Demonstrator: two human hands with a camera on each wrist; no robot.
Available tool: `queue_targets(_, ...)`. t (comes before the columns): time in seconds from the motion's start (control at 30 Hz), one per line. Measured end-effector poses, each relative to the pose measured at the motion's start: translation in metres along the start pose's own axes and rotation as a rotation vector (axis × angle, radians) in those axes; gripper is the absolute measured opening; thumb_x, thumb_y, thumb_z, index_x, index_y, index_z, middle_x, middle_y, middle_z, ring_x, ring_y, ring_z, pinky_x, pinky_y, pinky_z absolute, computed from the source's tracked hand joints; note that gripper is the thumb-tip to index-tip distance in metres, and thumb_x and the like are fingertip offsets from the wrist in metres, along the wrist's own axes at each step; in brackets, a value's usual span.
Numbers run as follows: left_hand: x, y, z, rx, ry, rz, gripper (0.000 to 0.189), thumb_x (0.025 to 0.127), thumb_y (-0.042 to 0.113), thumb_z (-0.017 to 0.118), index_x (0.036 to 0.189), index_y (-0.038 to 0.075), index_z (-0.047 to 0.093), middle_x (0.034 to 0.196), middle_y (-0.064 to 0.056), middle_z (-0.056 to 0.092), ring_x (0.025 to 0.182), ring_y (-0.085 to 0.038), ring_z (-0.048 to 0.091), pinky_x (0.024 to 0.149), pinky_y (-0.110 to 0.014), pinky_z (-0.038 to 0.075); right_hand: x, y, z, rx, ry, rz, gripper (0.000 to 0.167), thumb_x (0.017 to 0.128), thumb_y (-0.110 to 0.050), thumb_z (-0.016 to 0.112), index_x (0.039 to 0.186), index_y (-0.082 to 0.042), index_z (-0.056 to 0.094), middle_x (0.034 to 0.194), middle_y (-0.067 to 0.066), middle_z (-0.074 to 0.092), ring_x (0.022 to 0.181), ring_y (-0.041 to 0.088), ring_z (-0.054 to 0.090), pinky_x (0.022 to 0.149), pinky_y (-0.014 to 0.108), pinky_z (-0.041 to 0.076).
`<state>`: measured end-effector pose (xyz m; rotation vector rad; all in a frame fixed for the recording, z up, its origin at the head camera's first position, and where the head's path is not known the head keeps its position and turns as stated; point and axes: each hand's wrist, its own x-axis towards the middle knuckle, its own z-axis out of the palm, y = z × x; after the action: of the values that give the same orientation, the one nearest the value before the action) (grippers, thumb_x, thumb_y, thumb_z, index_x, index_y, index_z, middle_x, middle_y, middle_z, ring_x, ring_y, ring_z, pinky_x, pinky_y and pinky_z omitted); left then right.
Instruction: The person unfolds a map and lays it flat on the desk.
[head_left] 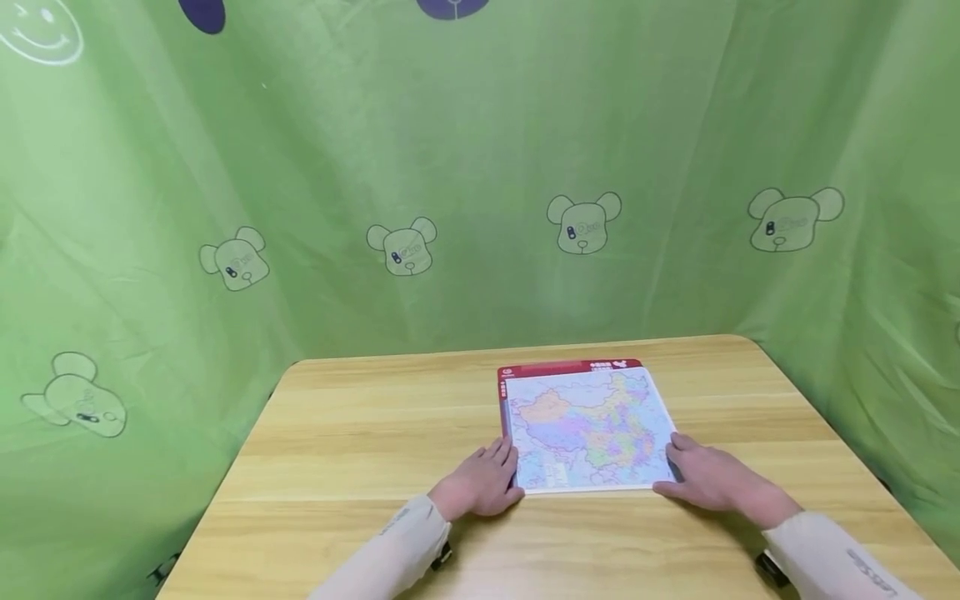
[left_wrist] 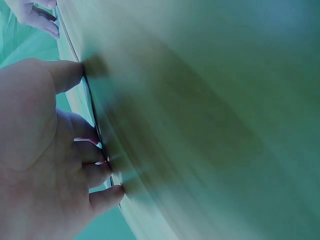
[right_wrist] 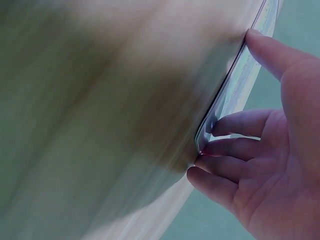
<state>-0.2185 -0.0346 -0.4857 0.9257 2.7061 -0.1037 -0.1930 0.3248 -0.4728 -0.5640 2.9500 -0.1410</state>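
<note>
as left hand (head_left: 486, 482) touches map (head_left: 588, 432), right hand (head_left: 707, 475) opposite

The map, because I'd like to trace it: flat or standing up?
Flat: the head view shows the map lying face up on the table.

You've got a thin, approx. rect. map board (head_left: 592, 427) flat, face up, multicol. w/ red strip along the edge beyond your grip, btwn your L hand (head_left: 486, 482) & R hand (head_left: 711, 477).
</note>
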Motion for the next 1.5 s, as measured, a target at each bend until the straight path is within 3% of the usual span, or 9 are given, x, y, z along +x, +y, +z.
queue_targets(1.5, -0.029, -0.043, 0.012, -0.062, 0.026, 0.000, 0.069, 0.098, 0.051, 0.036, 0.149, 0.005, 0.027, 0.155, -0.012, 0.018, 0.142, -0.024, 0.017, 0.113, -0.038, 0.023, 0.021, -0.041, -0.002, -0.016, -0.003, -0.092, 0.073, 0.087, -0.048, 0.061, 0.120, 0.016, 0.053, 0.128, 0.040, 0.044, 0.116, 0.050, 0.047, 0.093, 0.056, 0.043)
